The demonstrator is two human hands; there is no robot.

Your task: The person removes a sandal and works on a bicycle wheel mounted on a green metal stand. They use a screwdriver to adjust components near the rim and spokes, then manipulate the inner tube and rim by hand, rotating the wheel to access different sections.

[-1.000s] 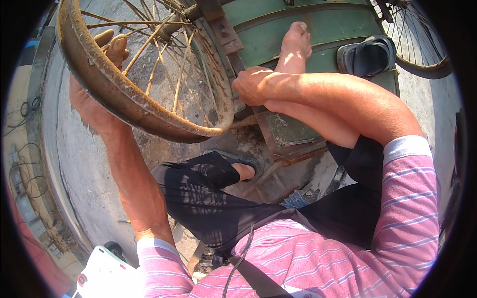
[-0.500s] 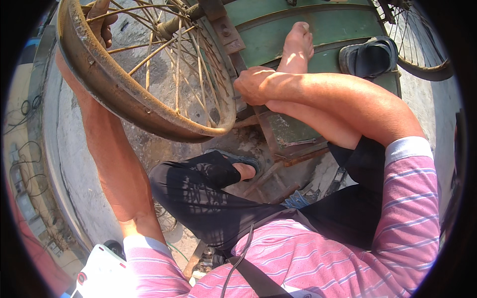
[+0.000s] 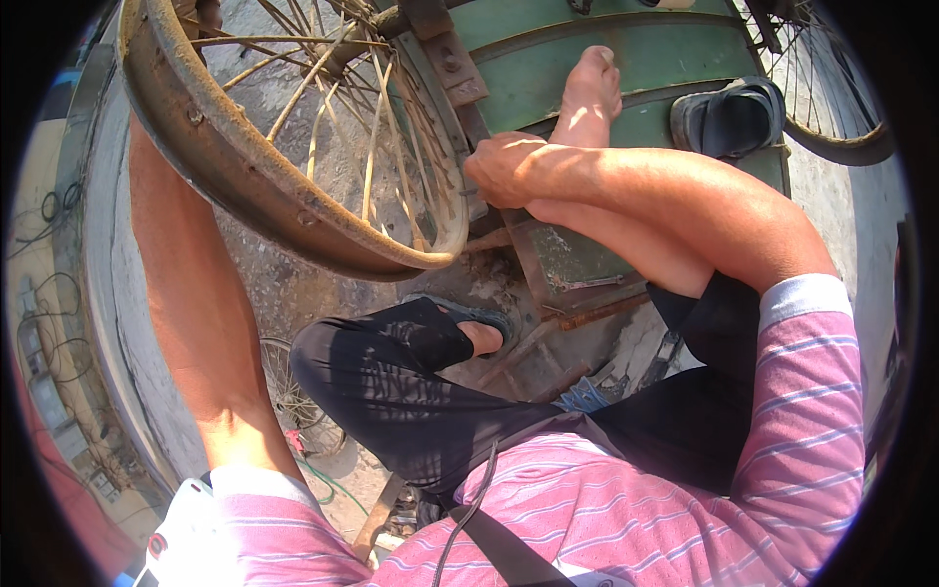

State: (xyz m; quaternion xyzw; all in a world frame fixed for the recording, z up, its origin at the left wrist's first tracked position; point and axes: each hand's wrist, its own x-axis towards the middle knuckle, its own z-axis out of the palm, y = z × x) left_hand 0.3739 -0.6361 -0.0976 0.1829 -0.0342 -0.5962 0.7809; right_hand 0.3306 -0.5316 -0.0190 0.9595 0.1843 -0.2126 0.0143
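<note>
Sunlit concrete [image 3: 279, 259] flanks green panels [image 3: 626, 59] bearing a sandal [image 3: 729, 119]; the wheel [image 3: 256, 186] sits upper left, left hand [image 3: 208, 14] half-hidden by it, right hand [image 3: 505, 168] beside it, either grip impossible to tell.

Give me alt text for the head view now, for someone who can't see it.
A rusty spoked wheel stands at upper left, hiding most of the left hand. The curled right hand is beside the wheel; a bare foot and dark sandal are on a green panel.
</note>
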